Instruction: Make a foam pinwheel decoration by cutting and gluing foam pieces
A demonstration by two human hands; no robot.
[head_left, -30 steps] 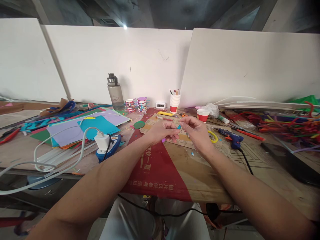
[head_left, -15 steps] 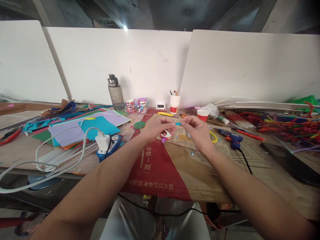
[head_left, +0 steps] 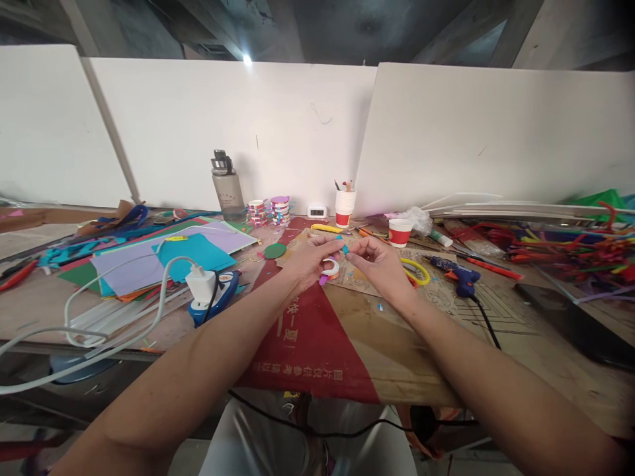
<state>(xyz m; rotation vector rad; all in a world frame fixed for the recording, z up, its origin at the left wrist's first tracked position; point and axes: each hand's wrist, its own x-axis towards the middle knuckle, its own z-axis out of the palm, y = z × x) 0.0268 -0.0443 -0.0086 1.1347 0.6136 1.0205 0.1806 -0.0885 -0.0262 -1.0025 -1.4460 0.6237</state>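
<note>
While fingers (head_left: 359,262) of our left hand (head_left: 311,262) and right hand (head_left: 380,263) pinch one blue strip (head_left: 346,249), we count one bottle (head_left: 228,195), one glue gun (head_left: 461,278); the strip looks short, narrow.

Two hands (head_left: 374,260), one blue strip (head_left: 345,249)

From the seat, a red-and-brown cardboard (head_left: 317,357) covers the bench (head_left: 37,304) at twelve o'clock. Papers (head_left: 126,268) lie stacked between ten and eleven, a bottle (head_left: 227,195) stands at eleven, a clock (head_left: 317,211) at twelve by the wall (head_left: 198,119), and coloured stems (head_left: 570,258) heap at two.
</note>
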